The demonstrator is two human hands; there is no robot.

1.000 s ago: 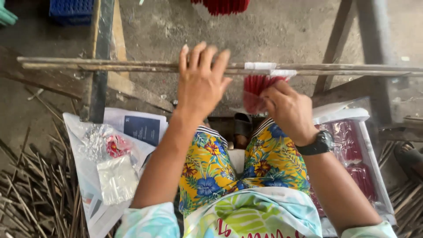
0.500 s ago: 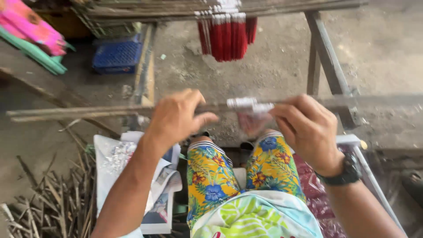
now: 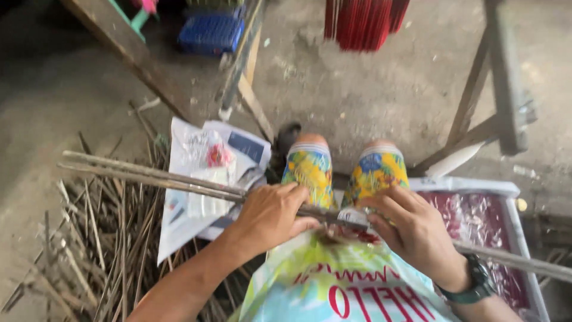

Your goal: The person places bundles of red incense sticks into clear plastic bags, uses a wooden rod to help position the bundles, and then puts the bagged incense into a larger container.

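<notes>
A pair of long thin wooden sticks (image 3: 149, 176) lies across my lap, running from the left to the lower right. My left hand (image 3: 271, 214) grips the sticks near their middle. My right hand (image 3: 414, 229), with a dark watch at the wrist, holds the sticks just to the right, over a small white-topped packet of red strips (image 3: 351, 229) that hangs from them and is mostly hidden by my fingers. My knees in flowered shorts (image 3: 342, 173) show beyond the hands.
A white tray of red packets (image 3: 476, 217) sits at my right. Papers and clear plastic bags (image 3: 205, 167) lie at my left, beside a heap of loose sticks (image 3: 89, 244). Red bundles (image 3: 363, 21) hang at the top; a wooden trestle leg (image 3: 503, 77) stands on the right.
The sticks, held at chest height before, have come down onto my lap. Both hands came down with them, and the view has tilted downward.
</notes>
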